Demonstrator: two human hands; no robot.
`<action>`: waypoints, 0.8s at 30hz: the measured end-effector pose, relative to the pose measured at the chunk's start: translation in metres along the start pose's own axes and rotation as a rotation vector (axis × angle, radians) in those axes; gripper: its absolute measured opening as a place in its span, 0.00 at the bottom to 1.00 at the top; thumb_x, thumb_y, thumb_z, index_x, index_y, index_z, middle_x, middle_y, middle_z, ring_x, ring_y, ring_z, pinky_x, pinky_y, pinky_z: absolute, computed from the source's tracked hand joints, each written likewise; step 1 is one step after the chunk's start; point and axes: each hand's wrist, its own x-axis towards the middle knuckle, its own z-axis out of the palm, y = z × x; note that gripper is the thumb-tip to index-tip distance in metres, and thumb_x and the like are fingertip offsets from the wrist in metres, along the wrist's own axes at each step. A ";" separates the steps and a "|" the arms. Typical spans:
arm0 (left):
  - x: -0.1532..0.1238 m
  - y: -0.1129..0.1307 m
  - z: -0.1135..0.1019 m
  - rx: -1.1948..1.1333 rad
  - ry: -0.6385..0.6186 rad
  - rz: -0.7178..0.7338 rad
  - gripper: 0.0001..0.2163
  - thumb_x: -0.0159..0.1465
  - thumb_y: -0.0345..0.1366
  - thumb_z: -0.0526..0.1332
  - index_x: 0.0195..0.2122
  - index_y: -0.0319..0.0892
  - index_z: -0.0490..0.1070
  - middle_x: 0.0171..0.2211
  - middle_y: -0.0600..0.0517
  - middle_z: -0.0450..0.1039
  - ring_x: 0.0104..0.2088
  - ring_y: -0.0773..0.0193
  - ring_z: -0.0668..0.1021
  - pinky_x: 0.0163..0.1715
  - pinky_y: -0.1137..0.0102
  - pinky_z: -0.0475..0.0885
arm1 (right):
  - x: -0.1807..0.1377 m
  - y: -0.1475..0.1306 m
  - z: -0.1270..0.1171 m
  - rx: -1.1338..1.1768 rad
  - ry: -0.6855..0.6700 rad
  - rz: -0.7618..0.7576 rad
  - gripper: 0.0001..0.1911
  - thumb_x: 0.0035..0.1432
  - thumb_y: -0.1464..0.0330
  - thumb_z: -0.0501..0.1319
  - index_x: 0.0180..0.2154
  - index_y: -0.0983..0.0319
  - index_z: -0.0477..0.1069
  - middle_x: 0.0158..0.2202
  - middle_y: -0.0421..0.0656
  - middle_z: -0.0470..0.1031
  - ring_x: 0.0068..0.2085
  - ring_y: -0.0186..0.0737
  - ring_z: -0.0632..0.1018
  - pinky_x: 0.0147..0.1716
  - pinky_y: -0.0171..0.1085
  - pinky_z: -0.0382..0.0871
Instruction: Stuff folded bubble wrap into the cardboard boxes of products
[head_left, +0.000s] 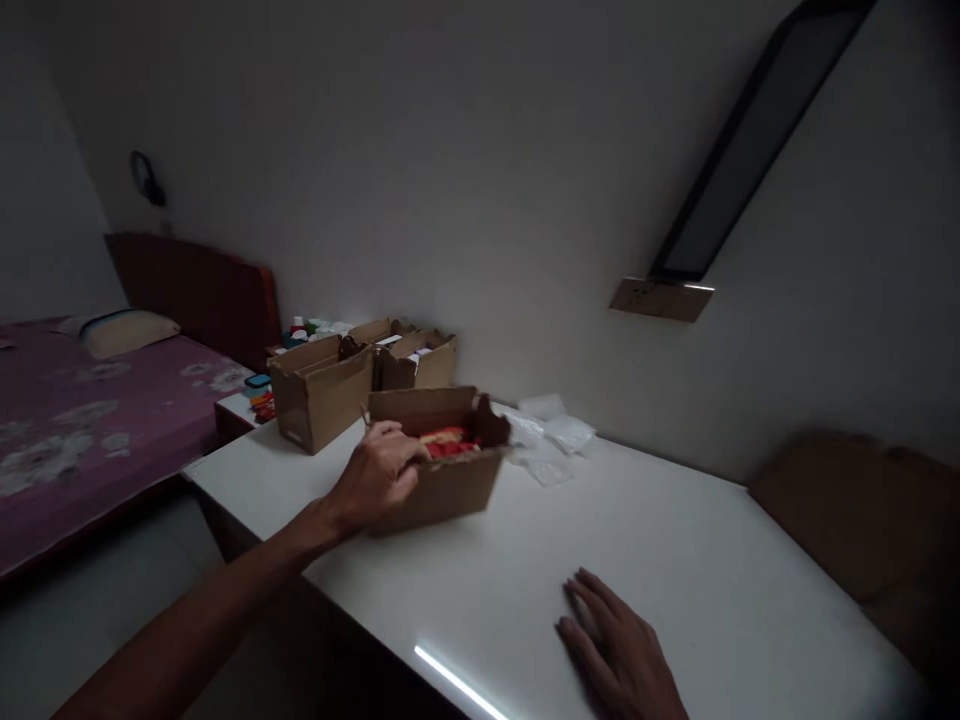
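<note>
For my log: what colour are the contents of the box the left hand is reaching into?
Red, with some yellow, inside the brown cardboard box; seen in the head view.

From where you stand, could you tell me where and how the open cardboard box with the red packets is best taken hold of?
Probably by its two short end walls, one from each side. The open cardboard box sits flat on the white table, flaps up, red packets inside. The left hand already grips the near-left rim; the right hand, lying flat on the table, could take the far-right end beside the plastic bags.
</note>
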 end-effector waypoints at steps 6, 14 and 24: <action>-0.059 0.059 -0.019 -0.208 0.228 0.229 0.16 0.59 0.23 0.62 0.47 0.43 0.69 0.44 0.48 0.77 0.52 0.57 0.76 0.61 0.52 0.64 | -0.025 -0.014 -0.020 0.260 -0.094 0.114 0.35 0.57 0.46 0.56 0.57 0.62 0.71 0.60 0.53 0.70 0.60 0.58 0.71 0.58 0.54 0.68; -0.118 0.035 0.050 -0.400 0.037 -0.402 0.32 0.59 0.37 0.65 0.64 0.42 0.56 0.59 0.39 0.67 0.56 0.51 0.74 0.55 0.56 0.73 | -0.070 -0.022 -0.031 0.410 -0.145 0.201 0.39 0.59 0.50 0.58 0.67 0.58 0.57 0.66 0.50 0.63 0.63 0.54 0.67 0.61 0.51 0.64; -0.084 -0.029 0.103 -0.640 -0.097 -0.844 0.29 0.49 0.46 0.67 0.51 0.39 0.66 0.49 0.41 0.78 0.48 0.47 0.80 0.48 0.58 0.77 | 0.010 -0.046 -0.007 0.404 -0.226 -0.195 0.39 0.57 0.58 0.62 0.68 0.55 0.55 0.65 0.46 0.64 0.62 0.56 0.66 0.60 0.52 0.62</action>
